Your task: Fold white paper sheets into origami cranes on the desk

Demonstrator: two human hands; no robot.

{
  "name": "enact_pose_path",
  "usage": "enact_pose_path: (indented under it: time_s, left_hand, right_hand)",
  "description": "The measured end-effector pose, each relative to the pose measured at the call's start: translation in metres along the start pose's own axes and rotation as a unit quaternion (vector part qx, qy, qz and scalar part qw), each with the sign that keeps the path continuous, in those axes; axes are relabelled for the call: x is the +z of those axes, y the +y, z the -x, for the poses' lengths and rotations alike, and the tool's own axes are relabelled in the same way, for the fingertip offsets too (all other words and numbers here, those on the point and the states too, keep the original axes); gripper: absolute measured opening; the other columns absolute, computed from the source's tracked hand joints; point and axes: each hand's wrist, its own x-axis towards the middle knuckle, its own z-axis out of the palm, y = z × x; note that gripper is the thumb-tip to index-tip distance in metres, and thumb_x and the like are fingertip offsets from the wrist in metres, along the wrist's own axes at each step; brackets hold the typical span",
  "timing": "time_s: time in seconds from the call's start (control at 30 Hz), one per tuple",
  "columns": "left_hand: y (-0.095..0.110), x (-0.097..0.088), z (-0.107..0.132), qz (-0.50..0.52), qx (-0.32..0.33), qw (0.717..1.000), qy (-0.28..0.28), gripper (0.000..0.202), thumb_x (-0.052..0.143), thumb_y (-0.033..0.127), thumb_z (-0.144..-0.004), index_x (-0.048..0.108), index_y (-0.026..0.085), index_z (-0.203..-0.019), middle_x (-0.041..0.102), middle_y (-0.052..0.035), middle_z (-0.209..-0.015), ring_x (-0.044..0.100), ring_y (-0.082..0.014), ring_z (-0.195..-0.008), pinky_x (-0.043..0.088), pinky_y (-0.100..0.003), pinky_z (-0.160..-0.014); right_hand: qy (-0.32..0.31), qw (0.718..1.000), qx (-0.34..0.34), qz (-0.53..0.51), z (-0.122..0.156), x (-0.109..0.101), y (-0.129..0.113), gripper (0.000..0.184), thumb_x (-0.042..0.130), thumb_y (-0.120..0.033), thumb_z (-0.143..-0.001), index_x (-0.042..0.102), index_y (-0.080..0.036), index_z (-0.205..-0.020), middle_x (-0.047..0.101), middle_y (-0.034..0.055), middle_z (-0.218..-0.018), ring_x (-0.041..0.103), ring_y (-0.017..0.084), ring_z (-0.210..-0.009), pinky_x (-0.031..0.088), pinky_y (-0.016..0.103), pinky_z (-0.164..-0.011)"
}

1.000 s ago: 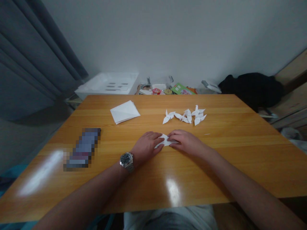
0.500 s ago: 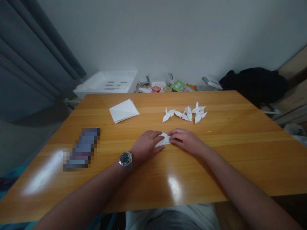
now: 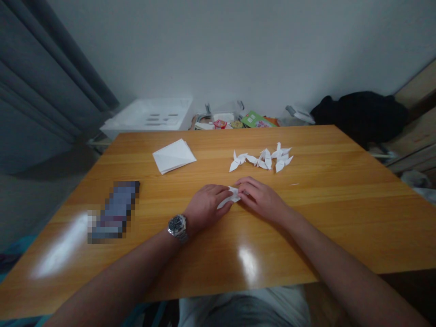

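A small folded piece of white paper lies on the wooden table between my two hands, partly covered by fingers. My left hand, with a metal watch on its wrist, holds the paper's left part between thumb and fingers. My right hand pinches the right end of the paper with thumb and forefinger, its other fingers curled. Beyond the hands stands a row of several white origami cranes. To the left rests a stack of white paper sheets.
A phone, blurred out, lies on the left of the table. A thin paper strip is on the right. Behind the far edge are a white plastic tray, a green booklet and a black cloth-like heap.
My right fingers have shifted up slightly and closed on the paper's right end, which now looks narrower and bent. The left hand stays on the paper. The view has shifted slightly.
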Motion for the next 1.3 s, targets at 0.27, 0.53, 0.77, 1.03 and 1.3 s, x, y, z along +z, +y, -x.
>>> enact_pose_path:
  time_s: [0.27,0.53,0.77,1.03,1.3]
  left_hand:
    - [0.002,0.002,0.0,-0.008,-0.041,0.999,-0.002,0.022,0.049,0.029,-0.1,0.064,0.019,-0.113,0.07,-0.0063,-0.107,0.067,-0.0188,-0.093,0.053,-0.029,-0.079]
    - [0.002,-0.002,0.0,-0.041,-0.055,0.997,-0.021,0.019,0.049,0.03,-0.101,0.064,0.021,-0.108,0.073,-0.0025,-0.097,0.068,-0.0166,-0.084,0.048,-0.025,-0.068]
    - [-0.004,-0.002,0.004,-0.058,-0.106,0.993,0.009,0.026,0.045,0.036,-0.103,0.065,0.023,-0.115,0.075,-0.0035,-0.093,0.07,-0.0175,-0.078,0.047,-0.025,-0.065]
    - [-0.005,-0.005,0.005,-0.02,-0.101,0.994,0.032,0.027,0.047,0.033,-0.103,0.066,0.021,-0.118,0.076,-0.0047,-0.102,0.072,-0.0175,-0.086,0.052,-0.025,-0.074]
    - [0.0,-0.005,0.003,-0.015,-0.112,0.993,0.019,0.027,0.046,0.034,-0.103,0.065,0.02,-0.116,0.076,-0.0057,-0.099,0.073,-0.0181,-0.085,0.053,-0.026,-0.074]
  right_hand:
    - [0.01,1.0,0.008,-0.011,0.0,0.002,0.001,0.011,0.048,-0.022,-0.101,0.058,-0.019,-0.1,0.059,0.0109,-0.118,0.06,0.022,-0.11,0.049,0.04,-0.097]
    - [0.031,0.999,0.014,-0.022,0.0,0.001,0.004,0.013,0.052,-0.026,-0.1,0.06,-0.021,-0.107,0.055,0.0114,-0.123,0.057,0.024,-0.116,0.049,0.044,-0.101]
    - [0.047,0.993,-0.049,0.094,0.008,-0.004,0.007,0.03,0.056,-0.027,-0.098,0.062,-0.028,-0.127,0.047,0.0107,-0.119,0.059,0.02,-0.096,0.056,0.039,-0.087]
    - [-0.018,0.982,-0.053,0.18,0.009,-0.004,0.004,0.041,0.05,-0.023,-0.101,0.052,-0.026,-0.142,0.064,0.0083,-0.099,0.063,0.018,-0.083,0.056,0.03,-0.073]
    - [-0.032,0.987,-0.067,0.139,0.007,0.005,0.003,0.039,0.051,-0.019,-0.1,0.055,-0.022,-0.139,0.066,0.0124,-0.128,0.065,0.025,-0.114,0.056,0.042,-0.097]
